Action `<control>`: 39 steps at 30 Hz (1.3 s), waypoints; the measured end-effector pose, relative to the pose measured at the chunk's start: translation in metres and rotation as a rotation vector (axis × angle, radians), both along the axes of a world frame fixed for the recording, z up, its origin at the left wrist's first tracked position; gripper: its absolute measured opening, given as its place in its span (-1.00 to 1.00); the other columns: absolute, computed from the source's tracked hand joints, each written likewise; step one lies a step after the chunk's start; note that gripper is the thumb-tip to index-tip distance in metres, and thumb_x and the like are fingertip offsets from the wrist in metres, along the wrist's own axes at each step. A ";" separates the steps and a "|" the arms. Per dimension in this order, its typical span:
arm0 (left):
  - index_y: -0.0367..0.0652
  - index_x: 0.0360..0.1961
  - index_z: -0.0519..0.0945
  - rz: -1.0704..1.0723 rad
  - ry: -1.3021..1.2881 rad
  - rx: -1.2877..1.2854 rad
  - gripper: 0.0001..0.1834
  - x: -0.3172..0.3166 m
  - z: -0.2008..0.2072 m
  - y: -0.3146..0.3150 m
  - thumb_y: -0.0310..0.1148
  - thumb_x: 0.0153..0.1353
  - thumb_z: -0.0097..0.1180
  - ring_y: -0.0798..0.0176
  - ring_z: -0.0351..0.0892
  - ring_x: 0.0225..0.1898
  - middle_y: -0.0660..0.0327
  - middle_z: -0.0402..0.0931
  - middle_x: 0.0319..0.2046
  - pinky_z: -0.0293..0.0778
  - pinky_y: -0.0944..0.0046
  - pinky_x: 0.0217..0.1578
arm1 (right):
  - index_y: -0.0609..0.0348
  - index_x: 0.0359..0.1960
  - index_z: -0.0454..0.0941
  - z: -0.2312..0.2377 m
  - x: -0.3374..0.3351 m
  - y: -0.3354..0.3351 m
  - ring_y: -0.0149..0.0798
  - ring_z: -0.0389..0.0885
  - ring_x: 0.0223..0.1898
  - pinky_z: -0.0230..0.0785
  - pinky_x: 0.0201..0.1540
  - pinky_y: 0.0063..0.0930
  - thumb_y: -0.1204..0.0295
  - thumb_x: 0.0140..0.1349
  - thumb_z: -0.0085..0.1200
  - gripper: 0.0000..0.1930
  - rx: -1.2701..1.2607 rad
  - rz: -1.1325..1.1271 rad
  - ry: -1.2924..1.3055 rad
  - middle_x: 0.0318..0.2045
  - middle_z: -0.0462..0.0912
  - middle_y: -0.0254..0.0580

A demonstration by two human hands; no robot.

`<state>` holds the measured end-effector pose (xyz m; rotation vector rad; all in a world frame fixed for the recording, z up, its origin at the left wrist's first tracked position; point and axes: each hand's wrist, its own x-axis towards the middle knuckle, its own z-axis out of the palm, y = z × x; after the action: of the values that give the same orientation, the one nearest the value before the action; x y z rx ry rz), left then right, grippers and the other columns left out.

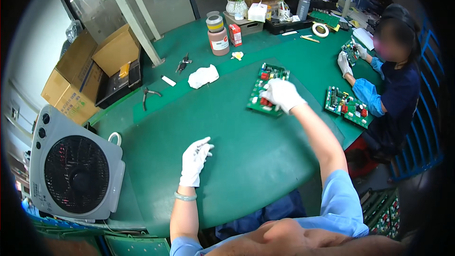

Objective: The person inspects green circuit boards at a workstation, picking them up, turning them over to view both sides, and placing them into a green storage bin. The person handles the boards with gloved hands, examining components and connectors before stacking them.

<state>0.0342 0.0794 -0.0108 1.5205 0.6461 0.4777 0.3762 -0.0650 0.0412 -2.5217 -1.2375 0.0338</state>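
A green circuit board [259,86] with red and white components lies on the green mat, right of centre. My right hand [283,95], in a white glove, reaches over its right side. The fingers are bent down onto the red parts and look closed on the board, though the fingertips are partly hidden. My left hand [195,157], also gloved in white, rests over the mat to the lower left, well apart from the board. Its fingers are loosely stretched toward the right, with nothing in them.
At right, a co-worker's gloved hands hold another board [350,53]; a further board [348,106] lies nearby. A grey box fan [78,173] stands left. Pliers [150,97], a crumpled white cloth [203,76], keys [183,63] and a pink jar [218,42] sit toward the back.
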 end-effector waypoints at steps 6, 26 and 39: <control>-0.29 0.22 0.37 0.070 -0.098 -0.111 -0.51 0.003 -0.004 0.009 -0.35 0.32 0.11 0.42 0.56 -0.19 0.15 0.56 -0.07 0.48 0.43 -0.20 | 0.14 -0.26 0.63 -0.006 -0.100 -0.005 -0.14 0.62 -0.21 0.42 -0.15 -0.29 0.09 0.17 0.17 -0.65 0.230 0.431 0.603 -0.25 0.69 -0.12; -0.36 0.01 0.49 0.237 -0.246 -0.240 -0.66 -0.036 -0.006 0.031 -0.41 0.24 0.10 0.42 0.54 -0.11 0.23 0.59 -0.17 0.44 0.40 -0.03 | 0.34 -0.21 0.58 -0.036 -0.088 -0.023 -0.54 0.18 -0.84 -0.07 -0.80 -0.62 0.29 0.26 0.15 -0.70 0.525 0.022 1.386 -0.74 0.43 -0.39; -0.29 0.00 0.44 0.300 -0.357 -0.357 -0.66 -0.026 0.004 0.006 -0.35 0.24 0.03 0.36 0.54 -0.09 0.18 0.55 -0.12 0.43 0.35 -0.01 | 0.44 -0.03 0.48 -0.041 -0.089 -0.019 -0.65 0.18 -0.75 -0.07 -0.73 -0.72 0.39 0.31 0.05 -0.67 0.736 0.029 1.376 -0.51 0.51 -0.38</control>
<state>0.0087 0.0854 -0.0066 0.9731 0.6397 0.7955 0.2877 -0.0840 0.0003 -1.2597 -0.4976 0.9332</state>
